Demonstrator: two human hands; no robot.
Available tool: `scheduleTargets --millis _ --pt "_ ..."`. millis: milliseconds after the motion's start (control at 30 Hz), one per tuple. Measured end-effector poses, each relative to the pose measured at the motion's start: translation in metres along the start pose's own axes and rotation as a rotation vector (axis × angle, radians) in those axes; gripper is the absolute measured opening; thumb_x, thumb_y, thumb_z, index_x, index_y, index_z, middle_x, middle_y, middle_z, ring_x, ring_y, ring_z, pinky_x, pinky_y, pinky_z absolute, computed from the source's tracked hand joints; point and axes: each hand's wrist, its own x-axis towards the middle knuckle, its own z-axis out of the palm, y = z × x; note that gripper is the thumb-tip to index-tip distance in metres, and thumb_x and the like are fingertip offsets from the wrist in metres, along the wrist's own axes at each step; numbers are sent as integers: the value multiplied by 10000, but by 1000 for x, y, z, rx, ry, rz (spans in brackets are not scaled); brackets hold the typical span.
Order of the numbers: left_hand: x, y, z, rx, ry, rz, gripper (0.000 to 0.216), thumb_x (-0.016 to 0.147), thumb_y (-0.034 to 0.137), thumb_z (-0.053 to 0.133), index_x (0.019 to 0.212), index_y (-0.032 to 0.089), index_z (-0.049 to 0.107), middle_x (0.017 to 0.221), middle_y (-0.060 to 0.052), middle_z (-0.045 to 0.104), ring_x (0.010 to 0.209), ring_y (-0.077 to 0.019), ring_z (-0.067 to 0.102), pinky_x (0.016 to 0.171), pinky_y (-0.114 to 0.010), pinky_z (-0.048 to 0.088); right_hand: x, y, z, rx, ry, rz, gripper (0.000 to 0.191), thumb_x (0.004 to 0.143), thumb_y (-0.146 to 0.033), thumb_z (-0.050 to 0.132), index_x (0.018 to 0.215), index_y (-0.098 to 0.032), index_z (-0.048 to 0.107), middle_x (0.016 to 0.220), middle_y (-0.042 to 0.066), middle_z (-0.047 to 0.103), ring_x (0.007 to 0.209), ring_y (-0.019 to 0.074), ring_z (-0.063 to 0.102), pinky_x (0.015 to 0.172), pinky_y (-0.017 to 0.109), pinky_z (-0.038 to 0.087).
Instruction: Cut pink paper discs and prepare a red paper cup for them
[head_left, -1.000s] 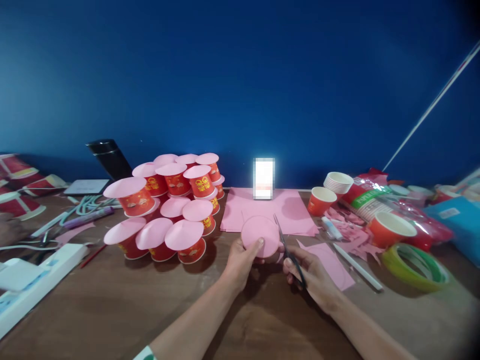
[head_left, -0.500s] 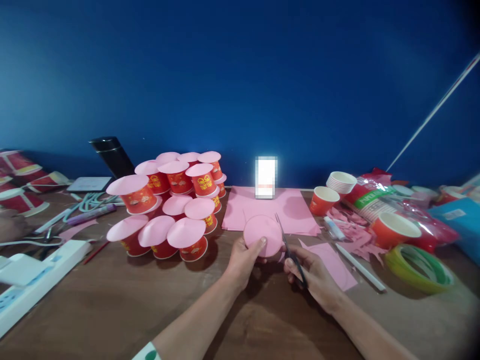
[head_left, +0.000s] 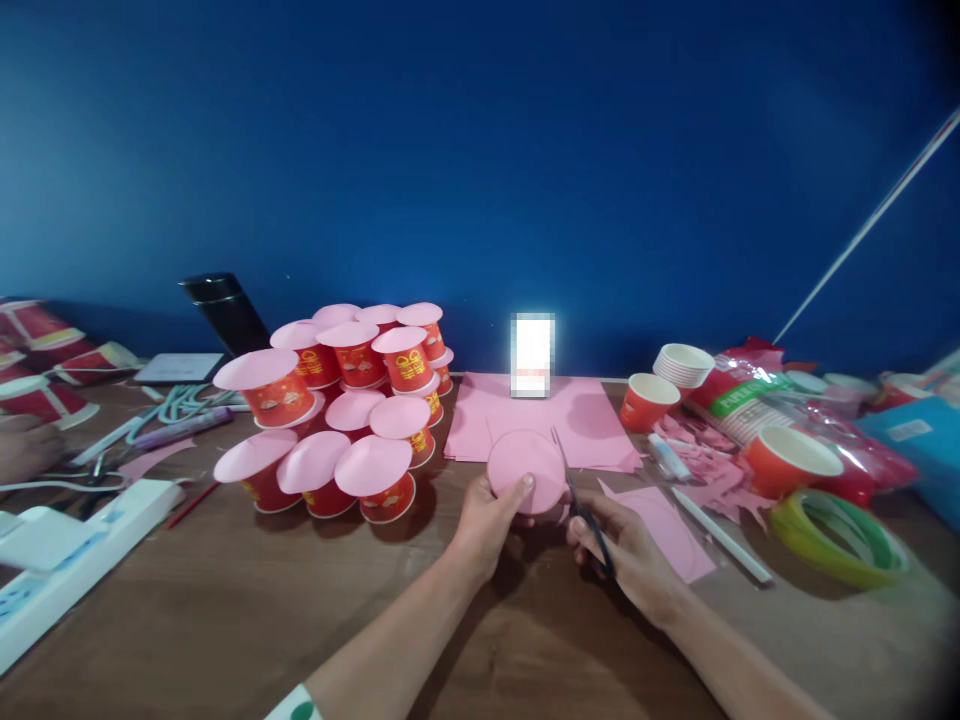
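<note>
My left hand [head_left: 491, 520] pinches a round pink paper disc [head_left: 525, 465], thumb on top and fingers underneath. In my right hand [head_left: 622, 550] is a pair of black-handled scissors [head_left: 587, 515], its blades pointing away along the disc's right edge. Whether the blades touch the paper I cannot tell. Behind the disc lies a stack of pink paper sheets [head_left: 592, 425]. Beside my right hand rests a pink paper piece [head_left: 667, 530] with a curved line on it. To the left, red paper cups [head_left: 386, 498] stand stacked in tiers, with pink discs on them.
A bright, blurred-out screen [head_left: 531, 360] stands behind the paper. On the right are a white pen [head_left: 724, 537], pink scraps [head_left: 724, 470], a tape roll [head_left: 784, 530] and orange cups [head_left: 791, 465]. A power strip [head_left: 112, 530] and a black bottle [head_left: 223, 312] are left. Another person's blurred hand [head_left: 30, 450] shows far left.
Almost nothing differs. Both hands, the disc and the scissors hold nearly the same place.
</note>
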Motion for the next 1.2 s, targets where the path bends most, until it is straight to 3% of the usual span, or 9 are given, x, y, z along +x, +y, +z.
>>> scheduleTargets --millis 1200 --pt "-3 3 1 24 31 -51 372 603 420 742 759 89 676 554 -28 619 405 -73 468 385 -191 402 0 5 0 10 64 19 474 731 -497 651 1071 -168 613 570 -44 467 440 76 441 345 159 292"
